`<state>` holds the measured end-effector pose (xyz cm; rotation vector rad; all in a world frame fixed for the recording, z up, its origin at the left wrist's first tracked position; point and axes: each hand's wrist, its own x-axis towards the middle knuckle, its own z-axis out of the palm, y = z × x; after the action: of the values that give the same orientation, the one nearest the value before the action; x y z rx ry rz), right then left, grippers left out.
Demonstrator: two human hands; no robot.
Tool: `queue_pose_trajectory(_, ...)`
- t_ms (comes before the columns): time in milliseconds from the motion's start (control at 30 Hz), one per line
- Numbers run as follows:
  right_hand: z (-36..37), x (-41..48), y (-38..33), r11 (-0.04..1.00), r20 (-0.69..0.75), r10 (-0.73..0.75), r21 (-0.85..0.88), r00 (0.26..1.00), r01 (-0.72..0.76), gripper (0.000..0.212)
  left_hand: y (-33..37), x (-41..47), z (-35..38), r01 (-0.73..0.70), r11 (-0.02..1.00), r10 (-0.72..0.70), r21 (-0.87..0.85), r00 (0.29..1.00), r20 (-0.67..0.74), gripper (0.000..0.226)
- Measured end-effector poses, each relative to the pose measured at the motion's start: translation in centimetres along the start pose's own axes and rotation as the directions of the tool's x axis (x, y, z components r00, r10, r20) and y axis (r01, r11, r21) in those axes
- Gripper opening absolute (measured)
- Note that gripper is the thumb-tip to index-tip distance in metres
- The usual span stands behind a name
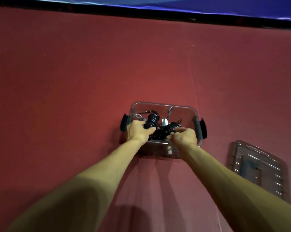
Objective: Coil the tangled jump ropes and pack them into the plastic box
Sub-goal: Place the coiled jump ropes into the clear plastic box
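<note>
Jump ropes (152, 121), two, coiled, one plastic box (159, 104), one lid (257, 166)

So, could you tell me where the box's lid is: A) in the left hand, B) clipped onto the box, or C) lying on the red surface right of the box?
C: the lid lies on the red surface right of the open plastic box; the left hand grips a black rope coil.

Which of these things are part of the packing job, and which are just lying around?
In the job: plastic box; coiled ropes inside it; left hand and right hand, each gripping a coil.
Lying about: box lid on the red floor to the right; blue mat beyond.
</note>
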<state>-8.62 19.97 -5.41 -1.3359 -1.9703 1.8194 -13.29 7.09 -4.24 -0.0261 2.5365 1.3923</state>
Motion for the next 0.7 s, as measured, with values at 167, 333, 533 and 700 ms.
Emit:
queue_pose_trajectory(167,-0.1,-0.3,0.1,0.983,0.017,-0.054,-0.177,0.998,0.057,0.024,-0.2,-0.2,0.9,-0.053,0.978,0.032,0.2,0.994,0.107,0.035)
queue_pose_trajectory(333,-1.0,-1.8,-0.5,0.946,0.04,-0.113,-0.3,0.993,0.12,0.02,-0.3,-1.4,-0.2,-0.092,0.916,0.068,0.391,0.995,0.074,0.031)
queue_pose_trajectory(533,-1.9,-4.7,-1.3,0.923,0.086,-0.189,-0.325,0.978,0.207,0.02,1.1,-4.4,-2.2,-0.08,0.969,0.07,0.232,0.996,0.053,0.035)
queue_pose_trajectory(700,-3.5,-7.8,-1.1,0.921,0.138,-0.209,-0.306,0.968,0.242,0.024,1.5,-7.7,-3.4,-0.086,0.97,0.07,0.229,0.995,0.076,0.031)
